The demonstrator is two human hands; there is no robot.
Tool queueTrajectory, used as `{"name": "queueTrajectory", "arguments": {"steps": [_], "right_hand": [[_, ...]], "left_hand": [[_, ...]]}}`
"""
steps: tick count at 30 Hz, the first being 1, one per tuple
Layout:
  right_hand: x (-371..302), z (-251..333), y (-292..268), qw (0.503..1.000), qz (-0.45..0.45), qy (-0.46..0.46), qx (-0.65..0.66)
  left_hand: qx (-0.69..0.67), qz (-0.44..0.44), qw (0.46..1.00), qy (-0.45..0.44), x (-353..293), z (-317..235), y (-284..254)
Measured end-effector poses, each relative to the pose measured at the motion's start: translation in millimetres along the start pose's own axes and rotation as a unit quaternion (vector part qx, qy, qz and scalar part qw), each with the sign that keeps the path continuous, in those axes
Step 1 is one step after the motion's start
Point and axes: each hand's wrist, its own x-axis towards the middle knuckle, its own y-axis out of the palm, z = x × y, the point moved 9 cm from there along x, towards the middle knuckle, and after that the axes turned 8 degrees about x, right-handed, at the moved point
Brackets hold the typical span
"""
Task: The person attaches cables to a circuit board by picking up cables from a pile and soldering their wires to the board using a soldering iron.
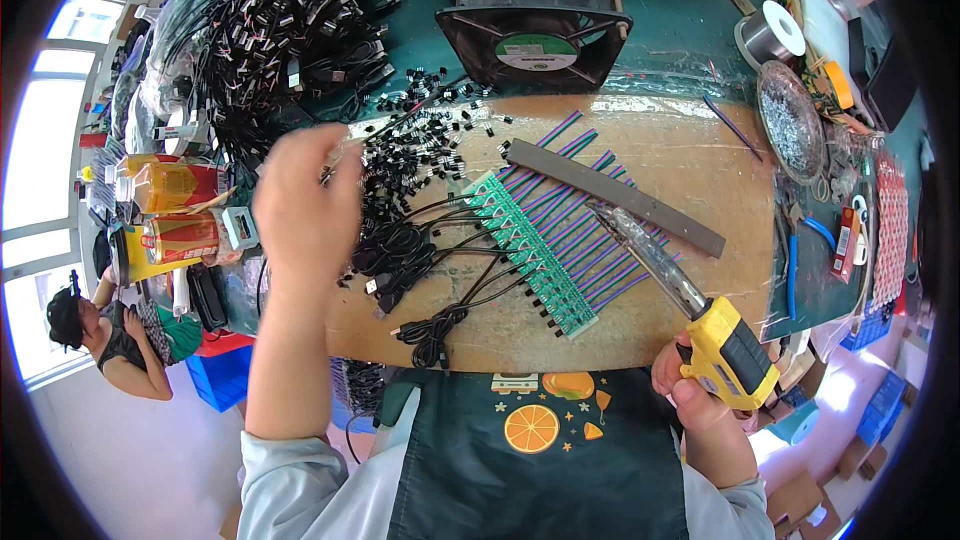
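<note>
My right hand (690, 390) grips the yellow-and-black handle of a soldering iron (735, 352). The iron's metal barrel slants up and left, its tip over striped wires (572, 230) that fan out from a green circuit board strip (530, 258). Black cables (450, 252) run from the strip's left side into coiled bundles (385, 258). A flat grey bar (615, 195) lies across the wires. My left hand (312, 202), blurred, is raised with curled fingers beside a pile of small black connectors (415, 145); whatever it pinches cannot be made out.
A black fan (535, 30) stands at the back, with a heap of black cables (300, 30) to its left. On the right are a solder spool (770, 30), a round dish (792, 120) and a blue tool handle (793, 275). Bottles (180, 187) stand left; another person (125, 340) sits beyond.
</note>
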Motion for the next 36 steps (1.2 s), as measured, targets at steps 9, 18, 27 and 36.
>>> {"name": "queueTrajectory", "arguments": {"steps": [9,18,27,36], "right_hand": [[-4,-9,-8,0.996,0.043,0.016,-0.073],[-4,-4,-5,0.997,0.044,0.018,-0.056],[24,12,43,0.971,0.108,0.005,-0.212],[28,-9,56,0.993,0.107,0.036,-0.033]], "left_hand": [[0.020,0.111,0.986,-0.120,18,79,33],[-0.216,0.109,0.968,0.073,-10,-30,-33],[-0.461,0.221,0.852,0.110,-68,-116,-44],[-0.486,0.219,0.835,0.134,-76,-127,-45]]}}
